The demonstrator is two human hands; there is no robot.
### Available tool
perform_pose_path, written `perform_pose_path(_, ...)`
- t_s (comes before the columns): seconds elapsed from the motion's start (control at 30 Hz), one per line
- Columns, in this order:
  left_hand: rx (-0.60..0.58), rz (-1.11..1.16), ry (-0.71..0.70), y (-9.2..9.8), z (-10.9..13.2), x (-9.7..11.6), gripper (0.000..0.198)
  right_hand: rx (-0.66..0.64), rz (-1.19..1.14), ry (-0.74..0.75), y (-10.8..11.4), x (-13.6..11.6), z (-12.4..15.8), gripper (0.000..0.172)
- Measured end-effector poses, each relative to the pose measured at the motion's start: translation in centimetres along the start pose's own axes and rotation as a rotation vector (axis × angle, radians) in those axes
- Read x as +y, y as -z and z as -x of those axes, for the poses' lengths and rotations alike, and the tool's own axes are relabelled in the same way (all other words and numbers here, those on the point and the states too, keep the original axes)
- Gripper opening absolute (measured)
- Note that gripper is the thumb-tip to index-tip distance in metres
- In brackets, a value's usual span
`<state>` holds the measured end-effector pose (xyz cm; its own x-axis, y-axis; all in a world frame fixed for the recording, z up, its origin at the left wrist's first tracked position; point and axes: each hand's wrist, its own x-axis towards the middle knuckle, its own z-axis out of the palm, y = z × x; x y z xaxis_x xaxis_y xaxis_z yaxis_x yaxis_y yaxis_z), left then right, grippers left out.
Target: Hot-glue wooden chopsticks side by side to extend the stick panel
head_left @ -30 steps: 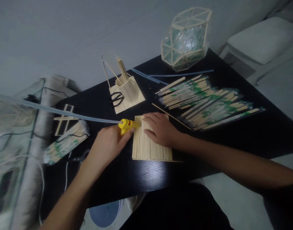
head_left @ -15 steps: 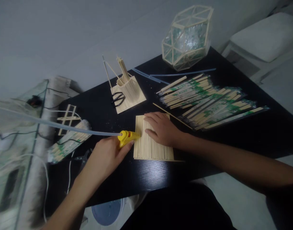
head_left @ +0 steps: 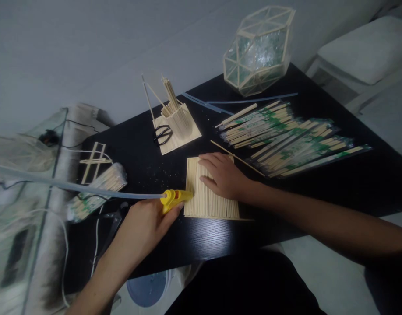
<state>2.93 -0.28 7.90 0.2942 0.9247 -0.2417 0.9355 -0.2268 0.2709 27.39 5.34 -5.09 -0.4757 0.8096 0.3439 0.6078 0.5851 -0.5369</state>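
A flat panel of wooden sticks laid side by side (head_left: 206,202) lies on the black table (head_left: 194,236). My left hand (head_left: 142,227) is closed round a yellow glue gun (head_left: 173,199), whose nozzle touches the panel's left edge near the near corner. A long clear glue stick (head_left: 72,187) runs out of the gun's back to the left. My right hand (head_left: 223,175) lies flat on the panel's upper part, fingers stretched out.
Packs of wrapped chopsticks (head_left: 286,135) lie to the right, another pack (head_left: 96,192) at the left. A stick holder on a square base (head_left: 178,122) stands behind with black scissors (head_left: 161,133). A faceted stick-and-glass shape (head_left: 258,48) sits at the back. A small stick frame (head_left: 94,161) lies at left.
My left hand has drawn the glue gun toward me along the panel's left edge. My right hand has stayed pressed on the panel.
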Motion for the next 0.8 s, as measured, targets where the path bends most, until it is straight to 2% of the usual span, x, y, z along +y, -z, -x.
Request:
perform_pose_path(0.2, -0.003, 0.032, 0.000, -0.2, 1.3, -0.2, 0.051, -0.001, -0.012, 0.001, 0.1, 0.0, 0.0, 0.039)
perform_pose_path(0.37, -0.061, 0.086, 0.003, -0.2, 2.3, -0.5, 0.045, 0.004, 0.011, 0.000, 0.1, -0.1, 0.1, 0.039)
perform_pose_path(0.5, -0.085, 0.137, 0.005, -0.3, 2.9, -0.8, 0.048, -0.006, 0.033, 0.014, 0.1, -0.1, 0.2, 0.038)
perform_pose_path(0.67, -0.004, 0.244, 0.126, -1.4, 3.5, -1.9, 0.056, -0.009, 0.037, 0.023, 0.1, -0.2, 0.3, 0.037)
perform_pose_path(0.8, 0.098, 0.319, 0.251, -2.7, 3.0, -2.7, 0.058, -0.011, 0.046, 0.012, 0.2, -0.3, 0.3, 0.036)
